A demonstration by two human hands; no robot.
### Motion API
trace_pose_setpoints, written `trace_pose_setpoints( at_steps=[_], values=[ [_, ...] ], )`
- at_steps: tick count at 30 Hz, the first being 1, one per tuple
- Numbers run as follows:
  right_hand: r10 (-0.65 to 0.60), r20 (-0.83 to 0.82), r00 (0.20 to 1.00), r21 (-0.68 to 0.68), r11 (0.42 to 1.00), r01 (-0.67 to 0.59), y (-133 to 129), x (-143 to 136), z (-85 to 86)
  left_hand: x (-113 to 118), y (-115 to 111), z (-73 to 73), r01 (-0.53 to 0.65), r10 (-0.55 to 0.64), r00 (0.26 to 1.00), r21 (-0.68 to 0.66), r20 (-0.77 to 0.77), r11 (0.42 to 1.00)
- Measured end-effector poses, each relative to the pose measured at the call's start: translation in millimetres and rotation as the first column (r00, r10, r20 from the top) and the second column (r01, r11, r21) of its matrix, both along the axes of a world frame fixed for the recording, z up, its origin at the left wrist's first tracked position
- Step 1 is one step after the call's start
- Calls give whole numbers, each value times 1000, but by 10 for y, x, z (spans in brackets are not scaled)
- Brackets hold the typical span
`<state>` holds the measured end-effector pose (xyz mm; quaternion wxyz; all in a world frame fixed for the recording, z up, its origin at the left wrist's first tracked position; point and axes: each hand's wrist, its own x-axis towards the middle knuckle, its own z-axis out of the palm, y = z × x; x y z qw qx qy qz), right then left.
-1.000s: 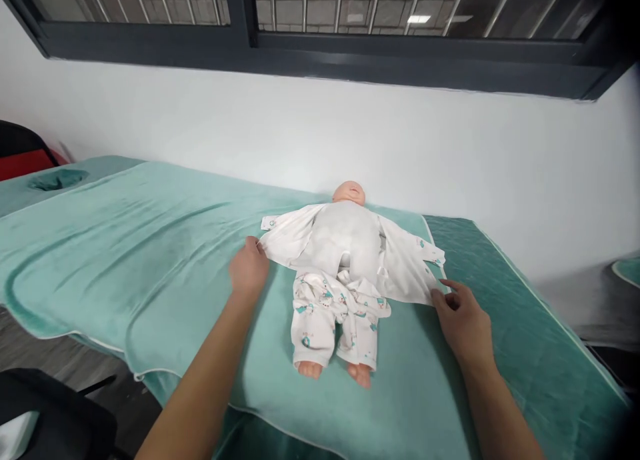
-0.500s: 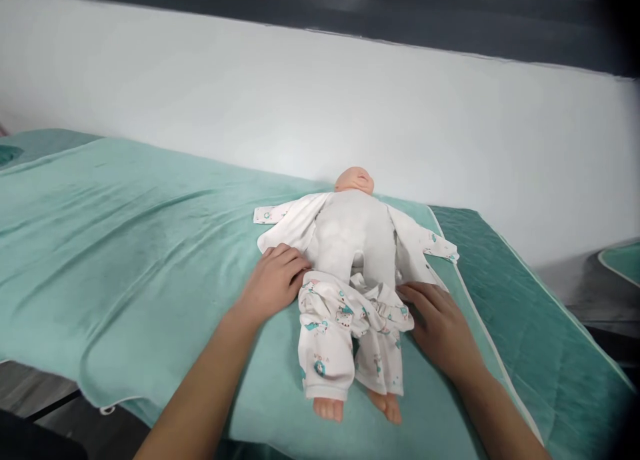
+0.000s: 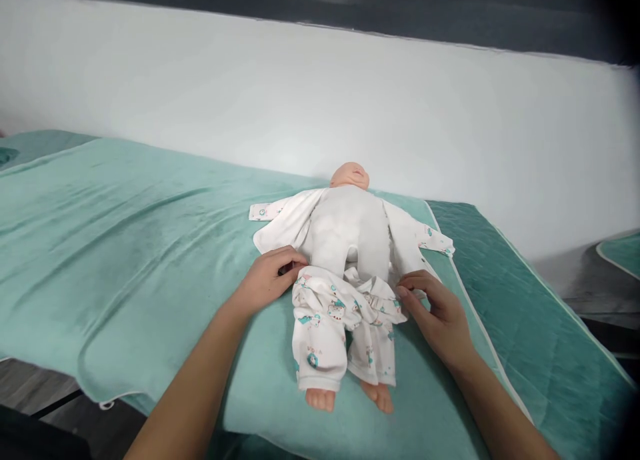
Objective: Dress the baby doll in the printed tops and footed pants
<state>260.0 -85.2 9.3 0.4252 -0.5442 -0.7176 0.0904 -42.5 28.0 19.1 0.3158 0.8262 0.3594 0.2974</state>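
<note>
A baby doll (image 3: 350,175) lies on its back, head away from me, its soft white body bare in front. An open white top (image 3: 293,221) with printed sleeves covers its spread arms. Printed white trousers (image 3: 320,340) are bunched around its legs below the thighs, with both feet showing. At the left edge of the waistband, my left hand (image 3: 273,277) pinches the cloth between thumb and fingers. My right hand (image 3: 437,310) has its thumb and forefinger closed on the waistband's right edge.
A light green blanket (image 3: 150,267) lies under the doll, with a darker quilted green cover (image 3: 520,300) to the right. Behind stands a white wall (image 3: 320,93). A dark floor shows at the lower left.
Both hands have gone from resting with fingers against the trousers' sides to pinching the waistband edges. The whole view has shifted slightly.
</note>
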Motion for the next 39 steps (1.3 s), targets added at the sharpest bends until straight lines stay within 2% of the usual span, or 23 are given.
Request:
trace_pose_setpoints(
  at_steps=[4,8,11,13,15,18,20,26,29,32,34,37,39],
  values=[
    [134,36,990,63,989,-136,94,-186,109,-26,-50,59,69,-32,984,-206,176,976],
    [89,74,993,243,964,-104,19,-244,51,-82,-53,80,215,-164,966,-274,199,937],
    [71,117,991,289,952,-102,-90,-220,-12,-110,-48,96,282,-238,956,-306,173,909],
    [83,147,986,264,957,-120,-130,-212,-32,-112,-51,97,296,-245,952,-334,186,895],
    [100,150,984,222,966,-132,-137,-215,-38,-101,-57,86,271,-205,956,-355,212,895],
    [109,102,989,157,980,-124,-115,-218,-39,-71,-67,57,146,-75,973,-336,216,930],
    [136,72,988,116,983,-144,-96,-209,-35,-52,-73,46,100,-40,979,-298,201,949],
    [246,60,967,-34,969,-245,-50,-163,40,-39,-96,70,145,-108,984,-276,143,950],
    [273,60,960,-40,962,-271,-43,-156,45,-43,-92,78,157,-131,982,-206,133,966],
    [213,-8,977,9,977,-213,-34,-156,3,-19,-72,80,158,-139,980,-133,143,978],
    [88,-87,992,17,996,-87,-1,-154,-15,22,-62,87,152,-136,979,-97,154,984],
    [-117,-83,990,-61,992,112,122,-149,39,105,-76,122,165,-154,978,-70,140,984],
    [-157,-27,987,-123,981,153,245,-144,128,152,-101,159,192,-186,976,-50,117,980]
  ],
)
